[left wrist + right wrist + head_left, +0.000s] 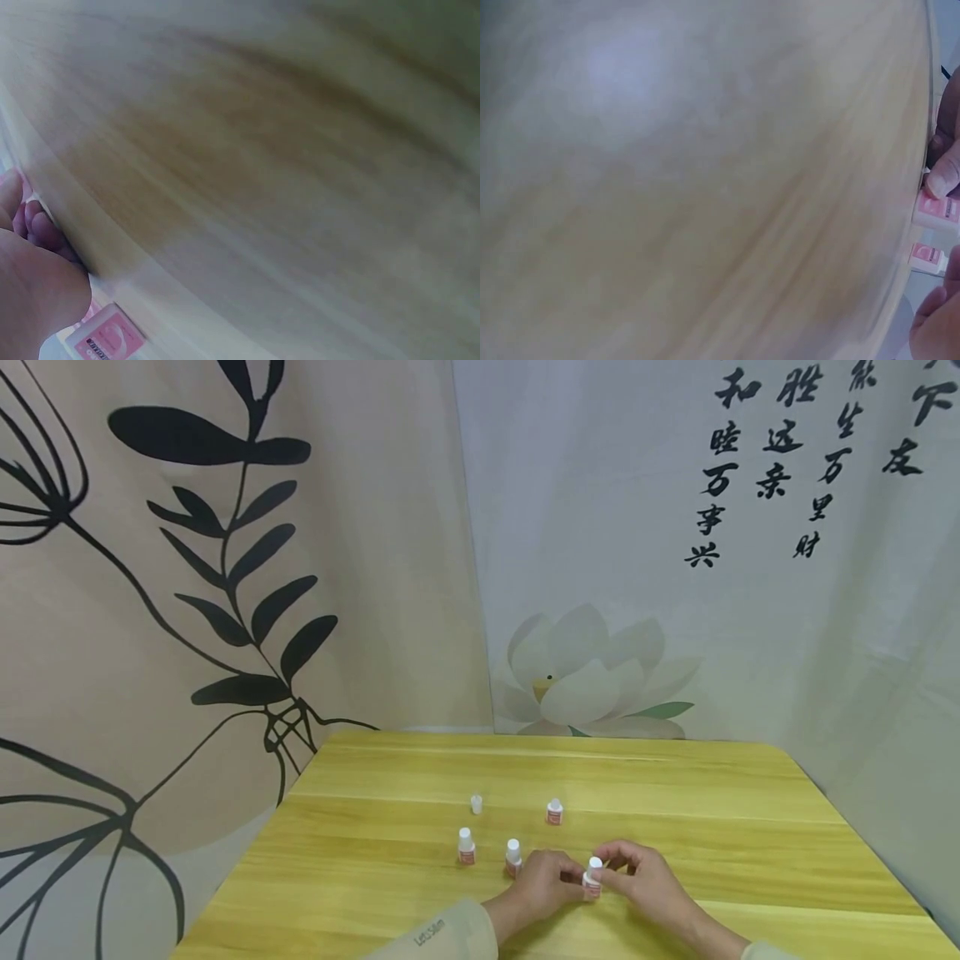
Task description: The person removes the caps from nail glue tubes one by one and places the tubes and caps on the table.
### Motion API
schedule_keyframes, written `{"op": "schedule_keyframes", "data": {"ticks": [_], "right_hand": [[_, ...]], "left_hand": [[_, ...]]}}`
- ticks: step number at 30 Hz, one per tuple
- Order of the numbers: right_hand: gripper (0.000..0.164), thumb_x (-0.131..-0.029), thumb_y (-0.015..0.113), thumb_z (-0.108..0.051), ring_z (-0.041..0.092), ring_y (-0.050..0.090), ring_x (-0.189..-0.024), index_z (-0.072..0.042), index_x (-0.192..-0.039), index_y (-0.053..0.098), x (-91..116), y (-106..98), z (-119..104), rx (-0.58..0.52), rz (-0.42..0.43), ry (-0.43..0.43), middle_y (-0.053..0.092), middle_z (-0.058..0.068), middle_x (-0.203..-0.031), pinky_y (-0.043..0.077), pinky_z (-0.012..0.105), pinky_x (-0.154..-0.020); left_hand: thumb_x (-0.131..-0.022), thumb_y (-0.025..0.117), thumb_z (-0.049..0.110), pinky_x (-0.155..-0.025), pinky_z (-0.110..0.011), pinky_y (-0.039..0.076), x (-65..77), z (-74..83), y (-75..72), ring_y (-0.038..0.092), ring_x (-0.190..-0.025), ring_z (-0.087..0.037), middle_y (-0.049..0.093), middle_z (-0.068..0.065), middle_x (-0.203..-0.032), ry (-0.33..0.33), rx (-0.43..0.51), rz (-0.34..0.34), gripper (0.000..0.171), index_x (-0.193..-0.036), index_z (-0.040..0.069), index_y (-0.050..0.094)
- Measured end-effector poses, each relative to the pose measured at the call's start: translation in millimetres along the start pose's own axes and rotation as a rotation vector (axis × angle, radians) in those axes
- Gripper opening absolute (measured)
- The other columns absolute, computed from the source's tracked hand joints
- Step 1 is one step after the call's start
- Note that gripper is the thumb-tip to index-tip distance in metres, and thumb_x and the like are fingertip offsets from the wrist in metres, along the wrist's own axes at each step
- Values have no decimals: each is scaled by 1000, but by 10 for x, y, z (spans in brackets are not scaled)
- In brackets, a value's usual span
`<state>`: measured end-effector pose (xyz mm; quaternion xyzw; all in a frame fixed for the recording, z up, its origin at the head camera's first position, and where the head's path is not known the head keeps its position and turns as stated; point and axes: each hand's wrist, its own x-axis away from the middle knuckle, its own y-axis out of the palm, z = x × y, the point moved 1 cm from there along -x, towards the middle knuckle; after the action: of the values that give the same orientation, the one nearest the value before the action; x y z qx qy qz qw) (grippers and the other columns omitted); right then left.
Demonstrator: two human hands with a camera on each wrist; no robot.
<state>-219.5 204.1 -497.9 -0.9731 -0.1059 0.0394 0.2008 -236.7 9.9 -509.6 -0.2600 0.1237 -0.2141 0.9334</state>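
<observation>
Gripping white-capped bottle (592,887); left hand (542,885)

Four bottles are in sight on one tabletop (322,893): one held bottle (592,887) and three standing bottles (467,847) (513,853) (554,813), with one small white piece (476,804) besides. Two grips are there, one left grip (542,885) and one right grip (647,881), plus two sleeves (461,935) (767,952). The backdrop (390,568) carries one lotus (592,672) and four columns of characters (723,439), some cut off at the top.
</observation>
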Motion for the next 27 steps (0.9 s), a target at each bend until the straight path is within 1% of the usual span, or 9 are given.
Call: {"op": "schedule_keyframes", "data": {"ticks": [3,8,12,17,20,24,27], "right_hand": [[26,-87,77,-26,16,52,-71,-9,-105,69,2,-7,-7,3,-5,-15,66,5,-94,42,25,-58],[29,-90,74,-22,13,52,-70,-3,-112,68,2,-16,-15,1,-27,-71,67,6,-94,43,24,-59],[35,-90,74,-24,15,52,-71,-2,-116,67,7,-11,-3,-3,-37,-62,66,7,-95,43,24,-58],[33,-88,76,-28,15,52,-71,-6,-111,68,7,3,12,19,-20,-27,66,5,-93,43,24,-59],[30,-87,77,-27,14,53,-70,-7,-108,69,9,7,6,40,1,-48,67,4,-90,43,24,-60],[30,-88,76,-23,14,54,-73,-4,-110,69,18,12,-7,54,15,-99,68,2,-89,44,24,-62],[31,-88,75,-22,14,54,-73,-3,-112,69,18,15,-3,48,15,-99,67,3,-90,43,24,-62]], "left_hand": [[-80,84,16,-65,-17,48,-1,-3,0,54,-69,5,66,14,-75,-8,-5,-5,10,-86,10,78],[-79,84,15,-64,-17,47,-7,-10,2,53,-68,5,65,15,-74,1,-26,-2,10,-85,11,79],[-79,84,15,-63,-17,47,-6,-10,3,52,-66,4,64,14,-73,9,-25,-1,9,-85,10,79],[-78,84,13,-62,-17,46,5,-3,3,51,-66,4,64,13,-73,6,-3,0,9,-84,10,78],[-78,84,13,-62,-17,46,7,-4,7,51,-66,3,64,13,-72,1,0,2,9,-85,10,78],[-79,83,12,-60,-17,46,3,-12,7,51,-66,3,63,13,-73,0,-17,0,11,-88,10,78],[-80,83,12,-60,-17,45,0,-18,8,51,-66,3,62,13,-73,7,-30,-2,11,-90,9,78]]}}
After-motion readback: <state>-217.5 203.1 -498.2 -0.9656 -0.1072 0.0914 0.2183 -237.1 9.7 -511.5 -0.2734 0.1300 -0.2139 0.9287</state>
